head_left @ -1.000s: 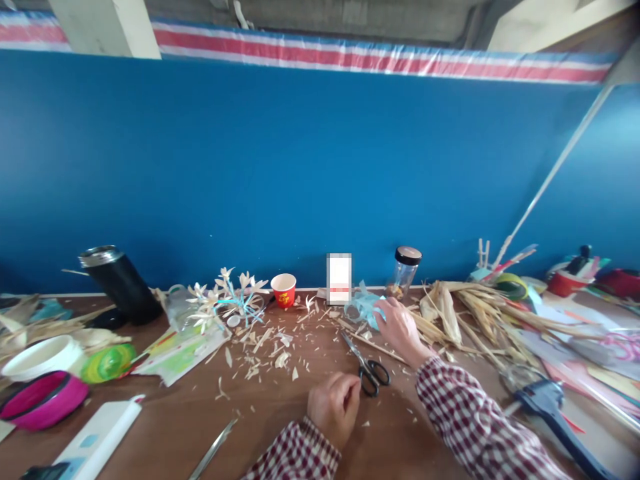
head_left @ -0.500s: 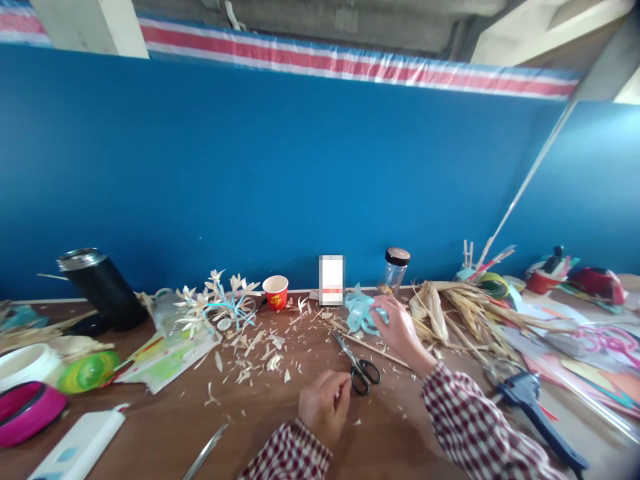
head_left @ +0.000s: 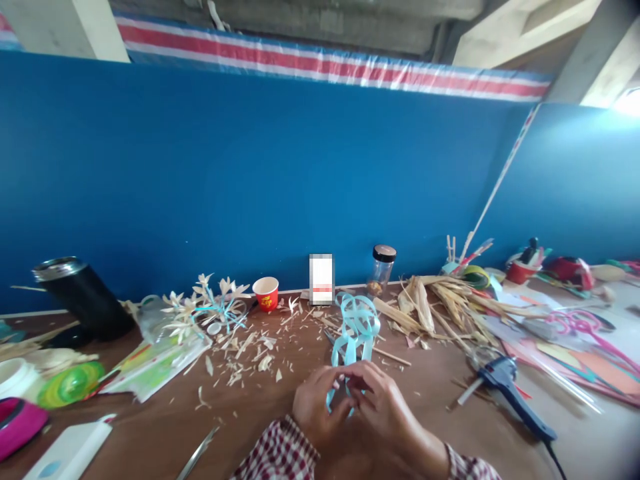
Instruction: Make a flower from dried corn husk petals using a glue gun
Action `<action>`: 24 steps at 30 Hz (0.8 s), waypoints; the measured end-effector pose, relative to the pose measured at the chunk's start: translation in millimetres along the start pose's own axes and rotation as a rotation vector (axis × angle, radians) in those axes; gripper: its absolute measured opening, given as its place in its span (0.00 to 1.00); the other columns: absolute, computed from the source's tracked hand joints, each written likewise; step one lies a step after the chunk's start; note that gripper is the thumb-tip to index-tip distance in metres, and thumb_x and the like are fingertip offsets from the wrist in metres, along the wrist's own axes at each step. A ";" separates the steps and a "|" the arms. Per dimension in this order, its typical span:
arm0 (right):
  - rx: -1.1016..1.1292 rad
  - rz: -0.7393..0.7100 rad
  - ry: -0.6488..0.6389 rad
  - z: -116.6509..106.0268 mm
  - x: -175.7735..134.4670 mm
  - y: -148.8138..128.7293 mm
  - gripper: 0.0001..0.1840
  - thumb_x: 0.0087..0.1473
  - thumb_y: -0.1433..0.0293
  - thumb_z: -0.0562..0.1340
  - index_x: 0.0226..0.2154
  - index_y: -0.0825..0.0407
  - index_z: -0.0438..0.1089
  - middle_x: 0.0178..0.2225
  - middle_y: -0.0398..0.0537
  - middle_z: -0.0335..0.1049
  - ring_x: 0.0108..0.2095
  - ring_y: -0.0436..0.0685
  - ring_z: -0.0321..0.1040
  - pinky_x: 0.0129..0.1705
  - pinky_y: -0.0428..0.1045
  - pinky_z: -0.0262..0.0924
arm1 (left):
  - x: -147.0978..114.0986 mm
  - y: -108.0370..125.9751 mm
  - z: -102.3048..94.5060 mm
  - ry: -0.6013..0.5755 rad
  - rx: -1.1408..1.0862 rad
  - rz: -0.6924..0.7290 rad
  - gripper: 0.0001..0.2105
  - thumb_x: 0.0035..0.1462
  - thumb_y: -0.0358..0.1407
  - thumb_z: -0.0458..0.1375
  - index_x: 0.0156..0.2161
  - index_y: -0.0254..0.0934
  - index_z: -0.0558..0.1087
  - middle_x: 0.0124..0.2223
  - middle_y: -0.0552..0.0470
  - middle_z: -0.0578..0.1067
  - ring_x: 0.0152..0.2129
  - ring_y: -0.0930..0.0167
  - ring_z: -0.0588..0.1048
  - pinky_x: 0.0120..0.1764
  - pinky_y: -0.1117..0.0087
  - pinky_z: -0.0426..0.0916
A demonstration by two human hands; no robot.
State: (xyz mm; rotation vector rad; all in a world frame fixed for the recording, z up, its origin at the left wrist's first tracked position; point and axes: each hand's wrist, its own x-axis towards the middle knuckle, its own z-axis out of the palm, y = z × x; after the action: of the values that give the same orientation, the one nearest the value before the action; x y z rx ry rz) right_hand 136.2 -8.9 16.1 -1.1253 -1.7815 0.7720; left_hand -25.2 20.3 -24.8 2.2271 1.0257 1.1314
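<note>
A loose tangle of light blue ribbon (head_left: pixel 359 319) runs across the table down to my fingers. My left hand (head_left: pixel 319 405) is closed, with an end of the ribbon at its fingertips. Close against it, my right hand (head_left: pixel 384 408) pinches the same ribbon, thumb and fingers bent together. Between the two hands a bit of blue shows, though the fingers hide most of it. The scissors lie under the ribbon and my hands, with only a blade tip (head_left: pixel 329 337) showing.
Pale husk shavings (head_left: pixel 265 362) litter the table. White husk flowers (head_left: pixel 203 303) and a red paper cup (head_left: pixel 266 293) stand at the back left. Dried corn husks (head_left: pixel 425 307), a lidded jar (head_left: pixel 382 270) and a blue glue gun (head_left: pixel 515 393) are to the right; tweezers (head_left: pixel 197 453) lie front left.
My right hand has come back from the ribbon pile to meet my left hand, drawing the ribbon toward me over the scissors. The view has shifted slightly right.
</note>
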 end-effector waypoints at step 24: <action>0.688 0.263 0.106 -18.3 -27.3 -20.3 0.25 0.61 0.56 0.46 0.60 0.37 0.48 0.65 0.49 0.37 0.52 0.63 0.62 0.45 0.59 0.64 | -3.7 -0.4 0.2 0.064 0.104 0.214 0.20 0.55 0.44 0.53 0.51 0.37 0.66 0.46 0.42 0.73 0.44 0.61 0.71 0.49 0.55 0.64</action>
State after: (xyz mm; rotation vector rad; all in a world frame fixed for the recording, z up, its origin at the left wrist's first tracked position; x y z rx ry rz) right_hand 150.9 -41.0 31.7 -0.9053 -1.1383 1.3279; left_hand -26.6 17.6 -27.0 2.4438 0.9065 1.2734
